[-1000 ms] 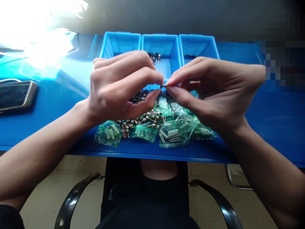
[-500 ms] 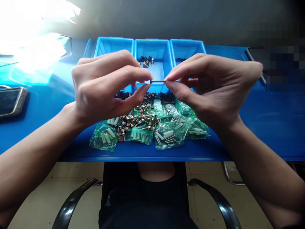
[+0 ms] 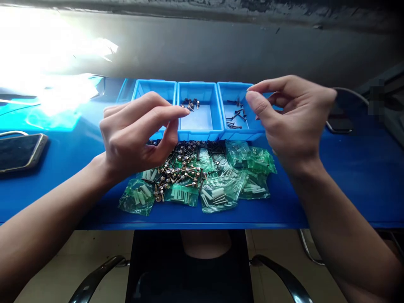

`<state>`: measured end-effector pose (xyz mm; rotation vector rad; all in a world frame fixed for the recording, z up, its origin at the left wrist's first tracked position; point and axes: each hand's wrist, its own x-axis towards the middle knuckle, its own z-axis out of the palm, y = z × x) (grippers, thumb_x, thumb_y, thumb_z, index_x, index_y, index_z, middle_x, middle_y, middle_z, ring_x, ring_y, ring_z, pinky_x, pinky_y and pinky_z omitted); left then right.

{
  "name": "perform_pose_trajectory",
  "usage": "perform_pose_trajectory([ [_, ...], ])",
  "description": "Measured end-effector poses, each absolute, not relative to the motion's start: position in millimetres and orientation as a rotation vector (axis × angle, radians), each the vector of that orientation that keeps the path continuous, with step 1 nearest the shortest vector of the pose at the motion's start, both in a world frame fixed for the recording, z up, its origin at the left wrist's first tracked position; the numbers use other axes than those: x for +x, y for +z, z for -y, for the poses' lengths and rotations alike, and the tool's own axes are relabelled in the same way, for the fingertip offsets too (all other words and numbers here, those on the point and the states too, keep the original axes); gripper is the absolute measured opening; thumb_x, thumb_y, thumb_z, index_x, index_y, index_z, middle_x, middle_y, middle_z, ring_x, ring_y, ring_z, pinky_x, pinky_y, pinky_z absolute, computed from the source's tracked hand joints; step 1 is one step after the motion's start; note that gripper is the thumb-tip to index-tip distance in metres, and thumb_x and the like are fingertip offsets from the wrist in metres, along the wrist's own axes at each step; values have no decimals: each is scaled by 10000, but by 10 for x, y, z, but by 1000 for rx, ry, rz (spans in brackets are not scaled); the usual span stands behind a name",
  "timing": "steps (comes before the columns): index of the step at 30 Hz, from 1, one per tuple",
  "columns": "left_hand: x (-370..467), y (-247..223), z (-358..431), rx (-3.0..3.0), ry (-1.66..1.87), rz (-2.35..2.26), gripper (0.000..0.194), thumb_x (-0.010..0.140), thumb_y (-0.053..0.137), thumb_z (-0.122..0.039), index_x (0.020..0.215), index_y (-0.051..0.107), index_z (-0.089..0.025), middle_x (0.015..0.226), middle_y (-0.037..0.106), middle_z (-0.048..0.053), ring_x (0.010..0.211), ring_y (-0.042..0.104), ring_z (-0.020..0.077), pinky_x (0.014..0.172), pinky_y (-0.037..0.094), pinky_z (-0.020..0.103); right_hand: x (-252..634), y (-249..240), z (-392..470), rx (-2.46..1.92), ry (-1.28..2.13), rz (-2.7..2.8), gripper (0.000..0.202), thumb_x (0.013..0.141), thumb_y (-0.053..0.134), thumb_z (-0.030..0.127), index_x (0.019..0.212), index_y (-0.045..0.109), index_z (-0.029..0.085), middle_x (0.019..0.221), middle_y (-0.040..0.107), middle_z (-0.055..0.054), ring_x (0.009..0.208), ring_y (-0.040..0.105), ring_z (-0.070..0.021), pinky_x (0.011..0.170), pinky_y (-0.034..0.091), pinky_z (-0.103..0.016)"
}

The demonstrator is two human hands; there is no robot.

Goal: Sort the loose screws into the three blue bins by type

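My left hand [image 3: 135, 130] hovers over the left bin's front, index finger stretched out, thumb apart from it, holding nothing visible. At the right bin [image 3: 244, 135], my right hand [image 3: 293, 113] has thumb and index fingertips close together over its right side, with no screw showing between them. Several black screws [image 3: 234, 126] lie in that bin, and a blurred dark screw [image 3: 239, 101] shows near its back. The middle bin [image 3: 202, 135] holds several hex-head screws [image 3: 191, 104]. My left hand partly hides the left bin [image 3: 156, 86].
In front of the bins lies a pile of loose hex-head screws [image 3: 183, 172] and black screws, among green clear packets [image 3: 219, 198] of white plugs and screws. A phone [image 3: 20, 152] lies at the left, and another dark device [image 3: 341, 124] at the right.
My hands have moved apart; the black screw that was between them is gone from there. My right hand has moved to the right bin, and my left hand has let go. The view has tilted upward.
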<state>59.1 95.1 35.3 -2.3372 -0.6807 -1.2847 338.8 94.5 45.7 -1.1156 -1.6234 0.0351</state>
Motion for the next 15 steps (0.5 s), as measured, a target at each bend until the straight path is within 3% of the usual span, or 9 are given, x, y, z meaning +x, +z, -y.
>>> perform_pose_trajectory([
  [5, 591, 374, -925, -2320, -1260, 708, 240, 987, 621, -144, 1165, 717, -274, 947, 770, 9, 747, 708, 155, 623, 565, 320, 3326, 476, -765, -928, -8, 2095, 99, 1025, 746, 182, 948, 807, 179, 916, 821, -74, 711, 700, -176, 608, 557, -358],
  [11, 592, 373, -1010, -2255, -1323, 594, 197, 970, 644, -124, 1094, 718, -258, 875, 757, -6, 658, 663, 120, 532, 523, 280, 3144, 328, -637, -596, -57, 2571, 252, 1090, 640, 134, 1315, 755, 142, 1266, 814, -143, 956, 788, -209, 632, 588, -317],
  [15, 589, 367, -996, -2268, -1271, 633, 245, 976, 637, -104, 1151, 707, -260, 915, 757, -17, 702, 657, 111, 572, 513, 280, 3114, 253, -662, -626, -14, 2591, 182, 1105, 629, 174, 1200, 784, 162, 1189, 787, -134, 817, 700, -160, 573, 495, -283],
])
